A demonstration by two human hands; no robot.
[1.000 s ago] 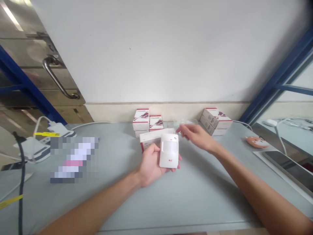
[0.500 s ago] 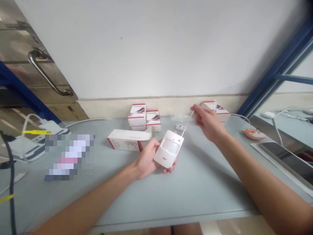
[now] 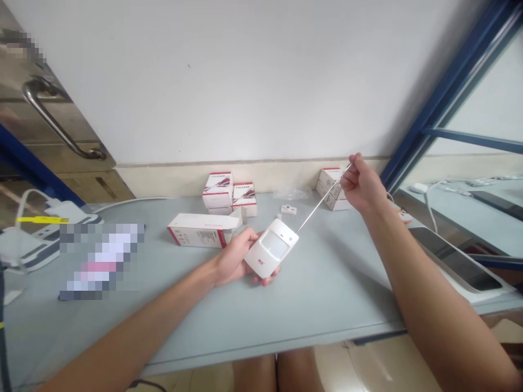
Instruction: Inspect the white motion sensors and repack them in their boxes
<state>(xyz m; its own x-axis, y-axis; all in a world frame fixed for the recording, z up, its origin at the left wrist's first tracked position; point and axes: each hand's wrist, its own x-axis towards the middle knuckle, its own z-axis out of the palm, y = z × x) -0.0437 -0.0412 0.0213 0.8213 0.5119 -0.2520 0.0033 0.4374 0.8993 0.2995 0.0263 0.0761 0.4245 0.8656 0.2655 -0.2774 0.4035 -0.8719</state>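
A white motion sensor (image 3: 272, 249) with a curved lens window and small red lettering is tilted above the table. My left hand (image 3: 239, 256) is closed around its lower left side, with fingertips showing beneath it. From the sensor's top right corner a thin metal telescopic antenna (image 3: 318, 204) runs up to the right. My right hand (image 3: 363, 182) pinches the antenna's far end between thumb and fingers. Behind the sensor lie a small white bracket-like part (image 3: 289, 209) and a clear plastic bag (image 3: 292, 193).
An open white and red box (image 3: 200, 230) lies left of the sensor. Small boxes (image 3: 218, 190) are stacked by the wall (image 3: 261, 81), and another box (image 3: 329, 188) stands behind my right hand. A power strip (image 3: 53, 234) and a pixelated object (image 3: 102, 261) are at left; a dark-screened device (image 3: 457, 258) lies right.
My right hand has moved up and right, and the antenna now stretches much longer out of the sensor. My left hand still holds the sensor. The whole view has shifted slightly.
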